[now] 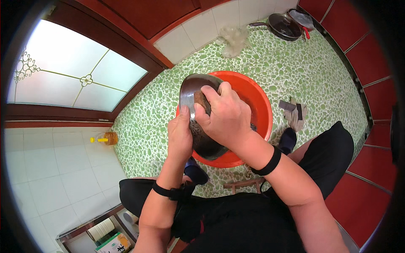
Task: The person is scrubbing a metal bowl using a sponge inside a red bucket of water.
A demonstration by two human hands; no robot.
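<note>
My left hand (181, 132) grips the near left rim of a dark, wet metal pan or wok (202, 136), thumb over the edge. The pan is tilted on its side above an orange-red plastic basin (261, 104) on the floor. In my right hand (223, 112) is a brown block (201, 99), rough-looking, pinched between thumb and fingers and set against the inside of the pan. Its exact material cannot be told. Something dark shows in the basin beside my right wrist, mostly hidden.
Around the basin lie a grey cloth (295, 117), a crumpled plastic bag (234, 41) and a lidded frying pan (284, 27). An oil bottle (110, 138) stands by the left wall. A low wooden stool (243, 183) and my slippered feet are close to the basin.
</note>
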